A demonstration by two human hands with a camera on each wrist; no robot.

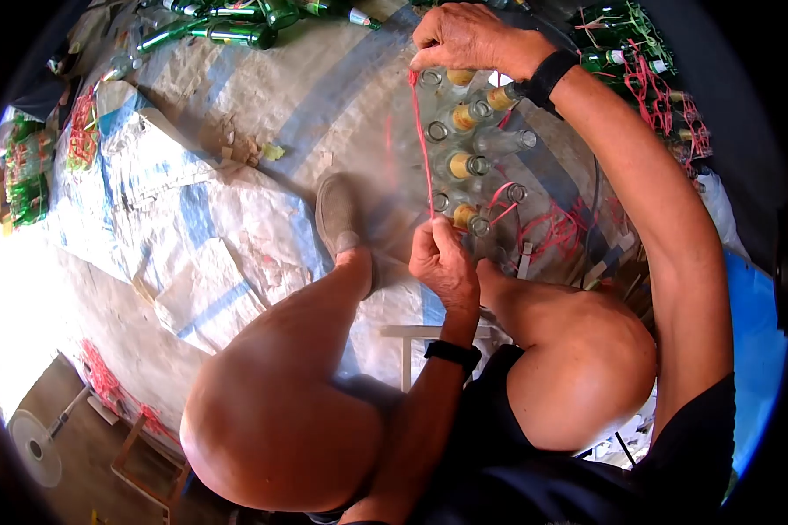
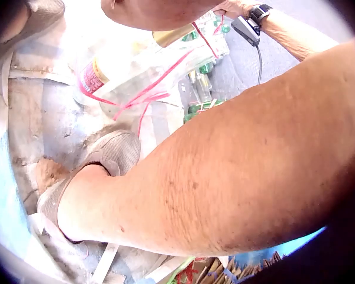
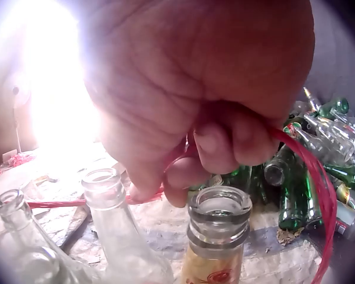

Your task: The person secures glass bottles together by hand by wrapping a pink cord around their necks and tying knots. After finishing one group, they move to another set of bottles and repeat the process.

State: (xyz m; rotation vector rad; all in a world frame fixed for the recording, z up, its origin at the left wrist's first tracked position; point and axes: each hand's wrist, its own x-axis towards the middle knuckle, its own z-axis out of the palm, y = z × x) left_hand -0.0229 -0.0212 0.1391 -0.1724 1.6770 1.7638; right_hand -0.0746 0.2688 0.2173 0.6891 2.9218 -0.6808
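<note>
A cluster of clear glass bottles [image 1: 499, 142], some with yellow labels, stands upright on the floor ahead of me. Between my hands a red plastic string [image 1: 422, 140] runs taut along the bottles' left side. At the far end my right hand [image 1: 473, 39] grips it, and in the right wrist view the fingers curl round the string [image 3: 322, 189] just above a bottle mouth [image 3: 219, 207]. My left hand [image 1: 446, 262] pinches the near end between thumb and fingers, beside the closest bottle. The left wrist view shows red string looped round the bottles near their labels.
Green bottles [image 1: 236, 33] lie at the far left, with more bundled at the far right. Tangled red string [image 1: 560, 229] lies right of the cluster. A white and blue sheet [image 1: 210, 219] covers the floor, where my left shoe [image 1: 337, 210] rests. A fan [image 1: 35, 448] stands lower left.
</note>
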